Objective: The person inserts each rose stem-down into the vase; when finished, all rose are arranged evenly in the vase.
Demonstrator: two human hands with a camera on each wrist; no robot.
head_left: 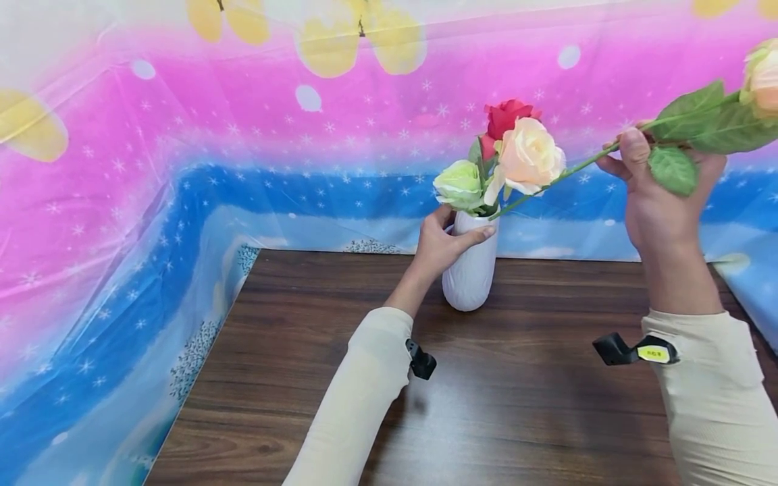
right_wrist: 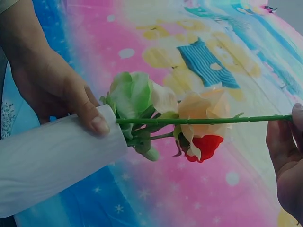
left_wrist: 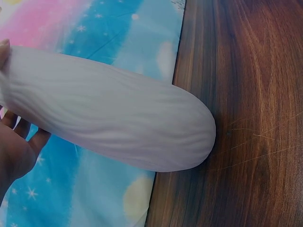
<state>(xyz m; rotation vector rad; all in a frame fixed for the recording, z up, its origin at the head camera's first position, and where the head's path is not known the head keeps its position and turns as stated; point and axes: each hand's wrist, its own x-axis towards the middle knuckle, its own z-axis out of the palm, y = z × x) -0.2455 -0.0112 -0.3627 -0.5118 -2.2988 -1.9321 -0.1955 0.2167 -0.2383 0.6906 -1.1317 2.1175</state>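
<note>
A white ribbed vase (head_left: pixel 467 280) stands on the tabletop, tilted slightly in the head view. My left hand (head_left: pixel 442 244) grips it near the mouth, thumb along the front of the rim. Out of the vase rise a pale green rose (head_left: pixel 458 183), a peach rose (head_left: pixel 529 158) and a red rose (head_left: pixel 506 120). Between thumb and fingers, my right hand (head_left: pixel 671 209) pinches the long green stem (right_wrist: pixel 203 120) of another peach rose (head_left: pixel 764 79), whose bloom is partly cut off by the frame. The stem slants down leftward, its lower end right at the vase's rim.
The dark wooden table (head_left: pixel 292 351) ends just behind the vase. A pink and blue cloth (head_left: pixel 340 135) with yellow butterflies and snowflakes hangs behind and to the left. Black wrist cameras (head_left: pixel 421 360) sit on both cream sleeves.
</note>
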